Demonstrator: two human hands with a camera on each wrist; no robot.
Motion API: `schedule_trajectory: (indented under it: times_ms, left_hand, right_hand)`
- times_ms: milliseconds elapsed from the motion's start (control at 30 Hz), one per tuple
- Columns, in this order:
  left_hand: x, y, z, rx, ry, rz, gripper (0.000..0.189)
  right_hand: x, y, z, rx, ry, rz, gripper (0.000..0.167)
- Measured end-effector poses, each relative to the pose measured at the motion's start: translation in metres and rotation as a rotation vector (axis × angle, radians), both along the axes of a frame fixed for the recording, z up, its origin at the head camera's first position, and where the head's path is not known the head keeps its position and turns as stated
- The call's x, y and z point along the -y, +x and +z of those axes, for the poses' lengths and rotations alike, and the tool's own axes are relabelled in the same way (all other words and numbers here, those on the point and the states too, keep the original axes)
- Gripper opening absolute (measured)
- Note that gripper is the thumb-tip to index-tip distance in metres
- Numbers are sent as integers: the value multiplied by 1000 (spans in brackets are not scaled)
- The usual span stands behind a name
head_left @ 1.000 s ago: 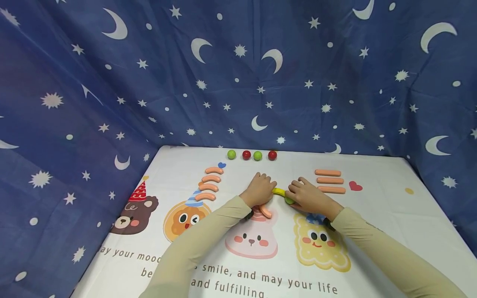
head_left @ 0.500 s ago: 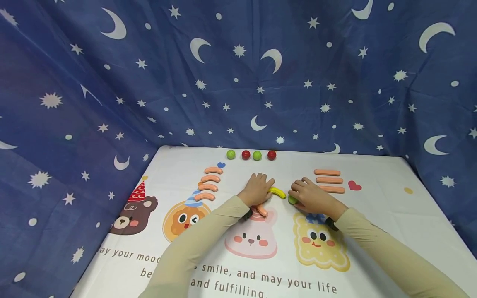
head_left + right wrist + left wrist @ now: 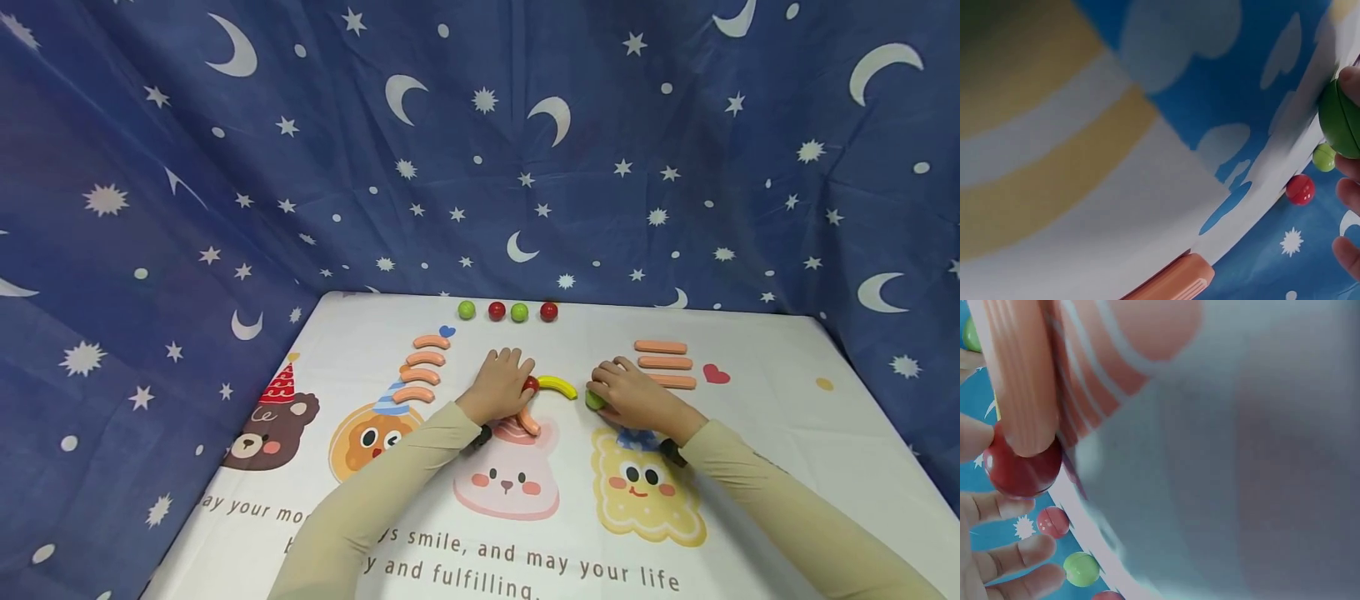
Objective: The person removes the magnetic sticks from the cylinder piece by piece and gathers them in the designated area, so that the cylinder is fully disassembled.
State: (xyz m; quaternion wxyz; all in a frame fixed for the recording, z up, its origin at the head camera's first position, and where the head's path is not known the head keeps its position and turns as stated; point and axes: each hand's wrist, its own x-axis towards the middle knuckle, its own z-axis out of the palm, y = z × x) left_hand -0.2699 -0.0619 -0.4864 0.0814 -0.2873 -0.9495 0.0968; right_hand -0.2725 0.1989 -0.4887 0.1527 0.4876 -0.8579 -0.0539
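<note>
My left hand (image 3: 495, 388) pinches a small red ball (image 3: 1022, 464) between thumb and finger, low over the white cloth. Against that ball lies one end of a curved toy sausage (image 3: 1024, 369). A yellow toy banana (image 3: 557, 386) starts just right of the red ball in the head view. Farther right, my right hand (image 3: 641, 400) holds a green ball (image 3: 1342, 119), thumb on one side and fingers on the other. A gap separates this green ball from the banana's tip. Part of the lower sausage (image 3: 528, 422) shows below my left hand.
Green and red balls (image 3: 497, 311) stand in a row along the back edge. Several curved sausages (image 3: 424, 358) are stacked at left. Straight sausages (image 3: 665, 362) lie at right, close to my right hand. A blue star-patterned curtain (image 3: 480, 167) rises behind the table.
My left hand has shifted left, and the red ball at its fingertips has come into sight. The right hand has drawn the green ball slightly right, away from the banana, which has turned a little.
</note>
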Motion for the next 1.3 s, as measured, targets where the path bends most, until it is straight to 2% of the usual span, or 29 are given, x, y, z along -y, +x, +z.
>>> schedule_trajectory:
  times_ms: [167, 300, 400, 700, 1000, 1133, 1300]
  left_hand:
    - [1, 1, 0, 26, -7, -7, 36]
    - [2, 1, -2, 49, -1, -10, 37]
    - [3, 2, -4, 53, 8, -9, 36]
    - [1, 3, -6, 63, -11, -1, 36]
    - [-1, 5, -4, 93, -14, 10, 37]
    - [-1, 5, -4, 94, -19, 11, 36]
    - [0, 4, -4, 88, -31, 20, 36]
  right_hand:
    - [-2, -6, 5, -13, -44, 3, 43]
    - [-5, -15, 13, 5, -103, -31, 44]
    - [-5, -29, 18, 24, -151, -66, 43]
    - [4, -84, 24, 73, -265, -187, 42]
    - [20, -126, 22, 106, -220, -311, 40]
    - [24, -138, 13, 89, -163, -327, 39]
    - [34, -146, 4, 40, -108, -322, 39]
